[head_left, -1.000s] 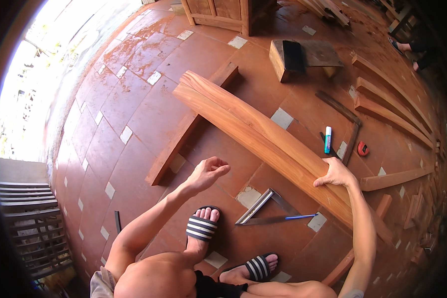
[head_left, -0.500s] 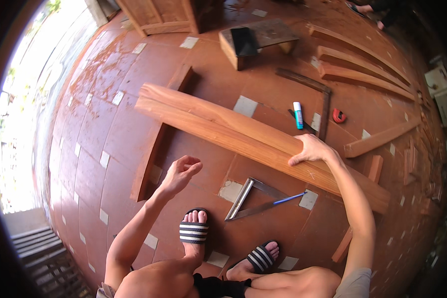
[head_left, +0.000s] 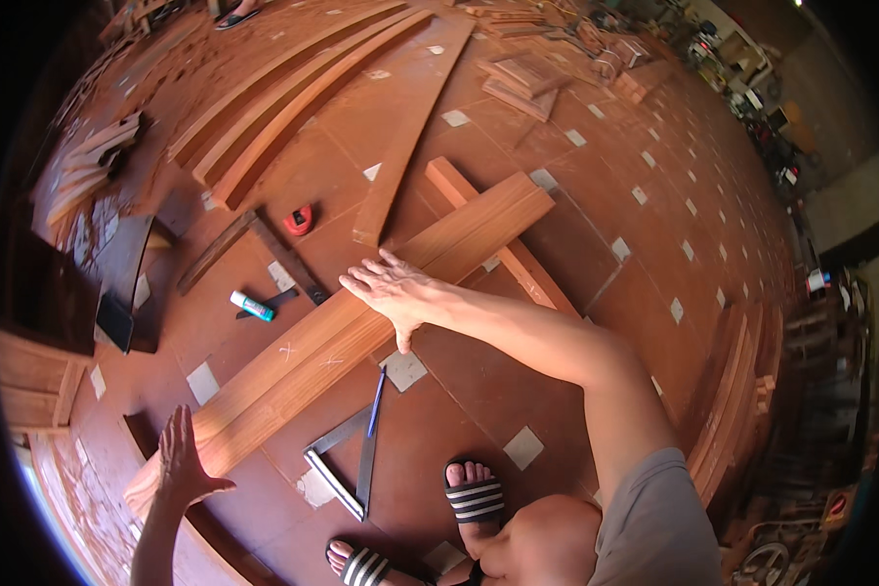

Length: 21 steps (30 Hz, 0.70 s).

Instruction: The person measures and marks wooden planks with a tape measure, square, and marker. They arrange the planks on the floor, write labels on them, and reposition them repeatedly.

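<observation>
Two wooden boards [head_left: 273, 391] lie side by side, diagonally across a wooden crosspiece [head_left: 527, 269]. Hands well apart. Right hand [head_left: 393, 295] spread flat over the boards; left hand [head_left: 181, 464] at their lower-left end, fingers extended, thumb out, contact cannot be told. Containers: white-and-teal tube [head_left: 252, 306], lying on its side beyond the boards; contents hidden, any print too small to read. Writing: two pale cross marks [head_left: 285, 350], one per board.
</observation>
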Available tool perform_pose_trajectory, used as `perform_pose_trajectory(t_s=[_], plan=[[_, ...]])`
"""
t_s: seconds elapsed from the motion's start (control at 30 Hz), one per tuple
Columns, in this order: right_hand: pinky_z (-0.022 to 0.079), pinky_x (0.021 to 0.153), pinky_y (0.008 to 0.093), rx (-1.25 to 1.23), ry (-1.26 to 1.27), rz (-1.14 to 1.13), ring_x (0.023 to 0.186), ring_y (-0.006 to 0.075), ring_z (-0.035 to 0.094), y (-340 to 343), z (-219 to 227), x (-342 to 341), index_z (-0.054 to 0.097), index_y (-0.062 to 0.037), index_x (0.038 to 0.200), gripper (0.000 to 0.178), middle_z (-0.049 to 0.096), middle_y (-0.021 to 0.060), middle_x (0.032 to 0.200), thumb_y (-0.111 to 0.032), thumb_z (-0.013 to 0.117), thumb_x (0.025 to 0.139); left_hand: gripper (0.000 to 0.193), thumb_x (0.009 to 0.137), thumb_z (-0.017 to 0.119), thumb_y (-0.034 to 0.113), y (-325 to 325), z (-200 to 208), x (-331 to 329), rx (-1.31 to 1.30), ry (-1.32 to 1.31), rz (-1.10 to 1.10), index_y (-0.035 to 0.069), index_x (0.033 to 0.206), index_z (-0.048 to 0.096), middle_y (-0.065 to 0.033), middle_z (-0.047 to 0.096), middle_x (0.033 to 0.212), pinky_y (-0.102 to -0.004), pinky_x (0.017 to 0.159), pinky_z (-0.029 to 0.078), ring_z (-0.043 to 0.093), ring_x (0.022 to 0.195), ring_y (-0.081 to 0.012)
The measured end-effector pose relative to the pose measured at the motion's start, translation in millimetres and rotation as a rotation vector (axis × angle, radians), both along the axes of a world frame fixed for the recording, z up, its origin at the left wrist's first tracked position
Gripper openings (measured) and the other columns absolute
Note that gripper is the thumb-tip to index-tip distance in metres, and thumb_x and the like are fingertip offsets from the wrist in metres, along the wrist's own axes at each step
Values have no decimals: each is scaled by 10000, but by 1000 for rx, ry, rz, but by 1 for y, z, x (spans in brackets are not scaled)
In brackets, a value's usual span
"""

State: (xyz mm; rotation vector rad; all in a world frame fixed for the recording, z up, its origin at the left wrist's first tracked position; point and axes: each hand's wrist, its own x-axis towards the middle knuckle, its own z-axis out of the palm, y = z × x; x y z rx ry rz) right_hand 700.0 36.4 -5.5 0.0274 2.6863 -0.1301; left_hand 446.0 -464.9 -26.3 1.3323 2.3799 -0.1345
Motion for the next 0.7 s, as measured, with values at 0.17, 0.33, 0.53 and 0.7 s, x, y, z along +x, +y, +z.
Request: perform_pose_trajectory(t_s=[0.17, 0.33, 0.53, 0.7], plan=[[267, 1299, 622, 107, 75, 74, 1540, 431, 404, 12, -15, 4, 233, 23, 1678, 1484, 403, 264, 1659, -404, 1055, 519, 1565, 458, 1008, 355, 27, -34, 10, 38, 50, -20, -18, 1688, 115, -285, 370, 1548, -653, 1257, 242, 341, 1482, -482], [437, 1150, 614, 97, 74, 136, 1402, 405, 529, 14, -13, -3, 341, 54, 1592, 1323, 513, 267, 1497, -316, 1019, 518, 1478, 480, 976, 324, 25, -30, 10, 27, 51, -25, -36, 1662, 166, -254, 434, 1405, -593, 1164, 330, 437, 1325, -424], [452, 1127, 627, 102, 88, 137, 1355, 410, 552, -2, -12, 10, 352, 67, 1567, 1301, 520, 274, 1451, -313, 1016, 515, 1435, 494, 969, 347, 15, -21, 16, 23, 11, -34, -15, 1649, 200, -258, 433, 1381, -594, 1144, 343, 441, 1319, -436], [441, 1108, 657, 65, 92, 150, 1347, 408, 545, -37, -18, 40, 355, 81, 1557, 1313, 519, 262, 1437, -353, 1022, 513, 1434, 507, 965, 369, -20, -19, 37, -44, 24, -57, -37, 1647, 195, -265, 425, 1384, -610, 1181, 325, 426, 1344, -455]])
